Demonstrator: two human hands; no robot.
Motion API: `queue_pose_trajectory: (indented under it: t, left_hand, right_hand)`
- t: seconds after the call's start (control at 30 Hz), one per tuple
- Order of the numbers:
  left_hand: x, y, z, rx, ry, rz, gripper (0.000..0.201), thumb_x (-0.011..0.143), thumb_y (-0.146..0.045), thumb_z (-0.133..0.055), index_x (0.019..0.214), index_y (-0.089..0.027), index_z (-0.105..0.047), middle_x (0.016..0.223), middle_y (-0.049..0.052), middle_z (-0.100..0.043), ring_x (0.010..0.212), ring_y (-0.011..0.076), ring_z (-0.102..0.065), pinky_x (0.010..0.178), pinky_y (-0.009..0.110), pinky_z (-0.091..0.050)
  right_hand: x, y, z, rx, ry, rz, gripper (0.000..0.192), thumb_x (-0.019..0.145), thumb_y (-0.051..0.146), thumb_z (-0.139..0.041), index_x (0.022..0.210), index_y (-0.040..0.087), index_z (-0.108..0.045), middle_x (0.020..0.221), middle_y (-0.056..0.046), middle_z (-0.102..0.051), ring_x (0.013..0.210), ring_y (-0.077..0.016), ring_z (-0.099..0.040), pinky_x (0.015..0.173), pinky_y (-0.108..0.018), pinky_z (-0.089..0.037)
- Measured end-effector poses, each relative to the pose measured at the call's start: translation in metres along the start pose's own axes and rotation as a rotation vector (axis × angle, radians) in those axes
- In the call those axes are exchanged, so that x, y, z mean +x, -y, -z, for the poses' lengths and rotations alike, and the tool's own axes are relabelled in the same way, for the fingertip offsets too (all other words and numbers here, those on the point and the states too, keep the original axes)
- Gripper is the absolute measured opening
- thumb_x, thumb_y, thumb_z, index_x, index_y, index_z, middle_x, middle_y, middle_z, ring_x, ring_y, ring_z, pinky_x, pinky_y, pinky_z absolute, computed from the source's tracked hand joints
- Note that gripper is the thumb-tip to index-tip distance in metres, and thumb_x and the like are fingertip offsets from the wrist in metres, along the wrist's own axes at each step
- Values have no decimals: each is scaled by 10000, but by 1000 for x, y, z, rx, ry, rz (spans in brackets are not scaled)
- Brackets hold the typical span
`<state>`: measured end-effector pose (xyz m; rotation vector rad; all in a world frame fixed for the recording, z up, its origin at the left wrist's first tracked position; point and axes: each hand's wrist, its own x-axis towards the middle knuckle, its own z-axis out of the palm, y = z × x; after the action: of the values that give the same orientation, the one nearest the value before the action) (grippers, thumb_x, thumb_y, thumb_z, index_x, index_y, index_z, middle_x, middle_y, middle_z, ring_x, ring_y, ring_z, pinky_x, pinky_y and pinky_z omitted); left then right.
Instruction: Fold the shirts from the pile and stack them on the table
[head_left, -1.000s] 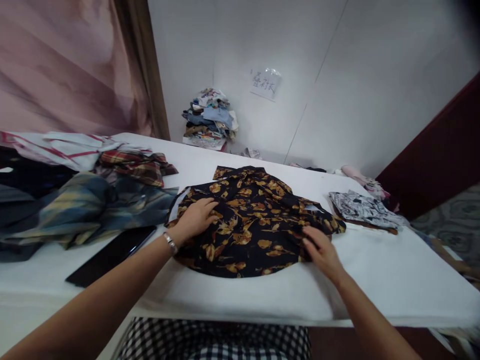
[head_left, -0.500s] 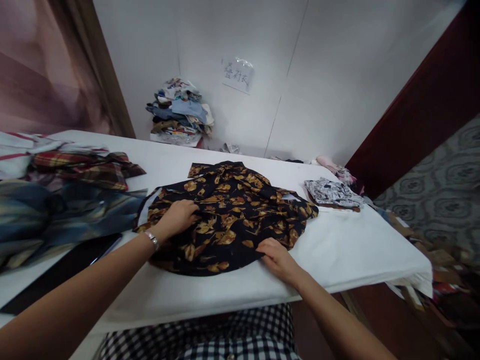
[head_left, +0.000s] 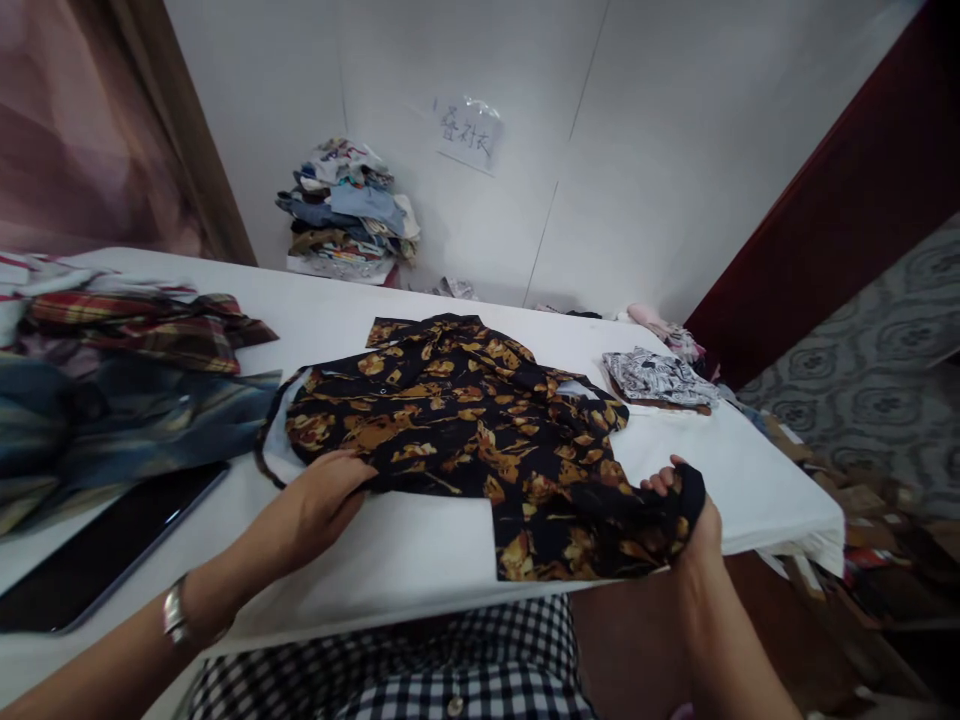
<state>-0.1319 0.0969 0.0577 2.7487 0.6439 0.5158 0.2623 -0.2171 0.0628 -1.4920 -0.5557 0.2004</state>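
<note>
A dark shirt with a golden-brown floral print point(head_left: 465, 430) lies spread on the white-covered table, its collar toward the wall. At its lower left edge, my left hand point(head_left: 330, 490) grips the fabric with curled fingers. My right hand point(head_left: 694, 510) is closed in a fist around a bunched part of the shirt, drawn out to the lower right near the table's front edge. Whether that part is the hem or a sleeve, I cannot tell. Pale lining shows at the shirt's left side.
A dark phone-like slab point(head_left: 112, 545) lies at the left, beside a blue plaid garment point(head_left: 142, 420) and a red plaid one point(head_left: 142, 325). Folded black-and-white patterned clothing point(head_left: 660, 378) sits at right. Against the wall is a clothes pile point(head_left: 349, 215). The table cover point(head_left: 780, 510) ends at right.
My right hand has moved right, pulling part of the shirt outward with it. My left hand has shifted down and left to the shirt's near edge. The view has moved slightly.
</note>
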Motion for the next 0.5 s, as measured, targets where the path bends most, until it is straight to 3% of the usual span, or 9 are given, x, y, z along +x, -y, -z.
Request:
queue_pose_trajectory:
  t: [0.1,0.2,0.27,0.33,0.4,0.5]
  left_hand:
    - [-30,9,-5,-24,-86,36,362,812,-340,-422,1069,-321,-675,1119,41,-708,1097,275,-626,1047,452,-457]
    - [-51,25,-8,-37,-210,97,391,806,-388,-427,1123,-421,-655,1169,-3,-689,1072,284,-644,1001,430,-512]
    - [-58,32,-12,-42,-222,141,399,796,-407,-444,1138,-466,-640,1166,-25,-688,1041,294,-660,971,430,-538]
    - [-61,33,-21,-47,-185,176,398,790,-399,-442,1121,-461,-654,1144,-16,-700,1015,304,-673,935,443,-555]
    - [-61,28,-31,-49,-143,185,383,797,-390,-429,1083,-418,-683,1105,21,-720,980,308,-687,885,448,-570]
    - [-52,18,-39,-5,-33,105,355,787,-437,-531,1099,-368,-685,1092,53,-729,970,299,-693,862,425,-573]
  right_hand:
    - [-3,12,0,-159,83,-66,327,772,416,-566,1046,245,-620,599,38,-572,519,-150,-544,559,-295,-484]
    - [-1,25,-6,-566,304,63,348,764,337,-551,1065,209,-669,904,-48,-702,835,-217,-657,781,-345,-526]
    - [3,28,-11,-801,444,204,412,764,293,-530,1149,218,-656,1181,-74,-666,1096,-247,-612,974,-386,-468]
    - [5,24,-16,-1009,505,255,535,764,264,-522,1295,217,-576,1360,-93,-570,1235,-260,-541,1047,-410,-417]
    - [6,16,-18,-1207,517,192,614,764,243,-525,1376,195,-504,1336,-130,-590,1206,-280,-570,997,-418,-451]
    - [14,1,-23,-1385,605,51,489,760,194,-526,1238,193,-624,1080,-137,-721,1003,-290,-676,845,-381,-506]
